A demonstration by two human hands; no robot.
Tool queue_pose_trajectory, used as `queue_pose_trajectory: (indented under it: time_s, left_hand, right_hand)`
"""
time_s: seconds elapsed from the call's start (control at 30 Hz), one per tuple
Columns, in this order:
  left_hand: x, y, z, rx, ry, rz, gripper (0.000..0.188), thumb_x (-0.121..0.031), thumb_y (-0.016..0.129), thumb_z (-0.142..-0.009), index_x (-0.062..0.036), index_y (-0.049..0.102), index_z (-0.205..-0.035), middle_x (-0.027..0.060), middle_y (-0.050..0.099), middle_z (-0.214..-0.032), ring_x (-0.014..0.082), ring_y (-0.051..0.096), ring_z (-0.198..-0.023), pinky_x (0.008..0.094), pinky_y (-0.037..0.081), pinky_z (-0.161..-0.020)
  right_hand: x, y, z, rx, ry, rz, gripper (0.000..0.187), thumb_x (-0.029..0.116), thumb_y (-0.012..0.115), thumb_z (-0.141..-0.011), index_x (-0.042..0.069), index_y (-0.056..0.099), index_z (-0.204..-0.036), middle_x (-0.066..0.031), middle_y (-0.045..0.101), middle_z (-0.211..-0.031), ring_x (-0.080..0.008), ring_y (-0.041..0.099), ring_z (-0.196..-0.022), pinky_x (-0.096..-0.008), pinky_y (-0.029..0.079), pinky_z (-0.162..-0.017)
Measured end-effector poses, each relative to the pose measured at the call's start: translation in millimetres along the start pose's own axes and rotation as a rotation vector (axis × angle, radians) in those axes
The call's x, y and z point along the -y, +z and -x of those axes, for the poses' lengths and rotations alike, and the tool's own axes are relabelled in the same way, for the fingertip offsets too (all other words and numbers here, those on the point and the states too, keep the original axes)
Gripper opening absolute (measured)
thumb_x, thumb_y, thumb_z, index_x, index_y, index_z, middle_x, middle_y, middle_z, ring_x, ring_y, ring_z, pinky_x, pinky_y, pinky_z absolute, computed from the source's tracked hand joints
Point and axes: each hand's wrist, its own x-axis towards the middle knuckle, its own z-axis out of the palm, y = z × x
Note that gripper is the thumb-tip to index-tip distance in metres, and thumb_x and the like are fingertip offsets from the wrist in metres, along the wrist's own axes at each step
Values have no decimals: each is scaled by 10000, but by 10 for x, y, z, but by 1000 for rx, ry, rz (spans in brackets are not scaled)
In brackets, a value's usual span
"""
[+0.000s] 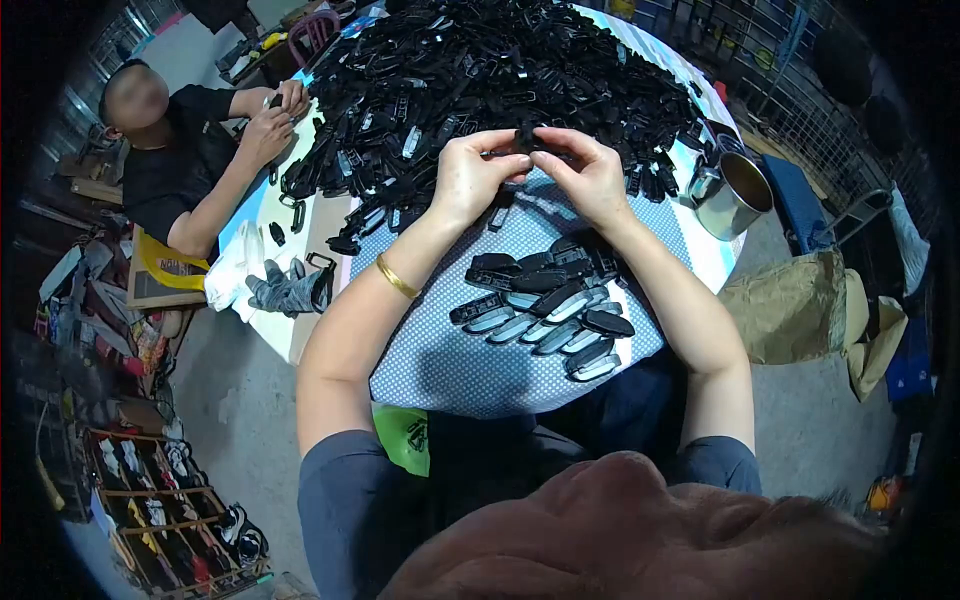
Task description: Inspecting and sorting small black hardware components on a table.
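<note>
Above the near edge of a big heap of black plastic parts (450, 75), my two hands meet. My left hand (474, 178) and my right hand (588, 178) are both closed, pinching a small black plastic part (525, 142) between fingertips and thumbs. Its exact shape is mostly hidden by the fingers and blends into the dark heap behind. Closer to me, between my forearms, lies a cluster of oval black-and-grey plastic pieces (548, 305) in rough slanting rows on a patterned cloth (430, 345). A gold bangle sits on my left wrist.
A shiny metal pot (735, 195) stands at the table's right side. Grey gloves (290, 287) and a white plastic bag (236, 265) lie at the left edge. Across to the left, a co-worker (190, 150) handles a dark piece. Sacks (790, 305) and a shoe rack (165, 510) stand on the floor.
</note>
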Motion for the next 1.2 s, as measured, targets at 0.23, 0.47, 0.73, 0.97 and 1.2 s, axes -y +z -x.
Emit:
queue_pose_trajectory:
  time_s: [0.23,0.47,0.73,0.97,1.2]
  left_hand:
    - [79,18,40,-2,22,-96,337,-49,631,-782,23,576,-1107,75,645,-865,91,604,-706,205,485,-640]
    - [78,95,7,-69,-18,223,290,-84,584,-835,43,575,-1096,67,639,-922,97,587,-804,207,463,-711]
    - [-82,-90,2,111,174,132,234,-85,556,-849,-1,615,-1060,53,635,-968,99,572,-835,223,447,-761]
    - [-496,-249,47,327,107,-269,260,-139,575,-832,3,622,-1045,56,643,-900,108,581,-822,237,461,-748]
    - [-446,7,248,727,147,-597,275,-216,688,-737,3,633,-892,78,633,-722,119,588,-658,266,475,-631]
  right_hand:
    - [-17,85,10,-50,-124,150,251,65,684,-732,1,630,-968,-87,631,-910,-136,622,-791,-237,507,-684]
    - [9,66,1,-62,-216,295,214,47,690,-736,-12,618,-928,-79,610,-940,-136,611,-817,-237,510,-710]
    - [-6,-35,-35,231,147,18,280,242,672,-774,-10,636,-893,-28,619,-731,-85,551,-637,-225,434,-552]
    - [175,-53,-67,538,-56,344,237,140,665,-739,27,615,-941,-70,630,-822,-141,595,-741,-270,474,-665]
    - [-157,85,-33,647,-369,608,162,152,639,-696,49,609,-817,-108,586,-905,-281,534,-914,-374,441,-804]
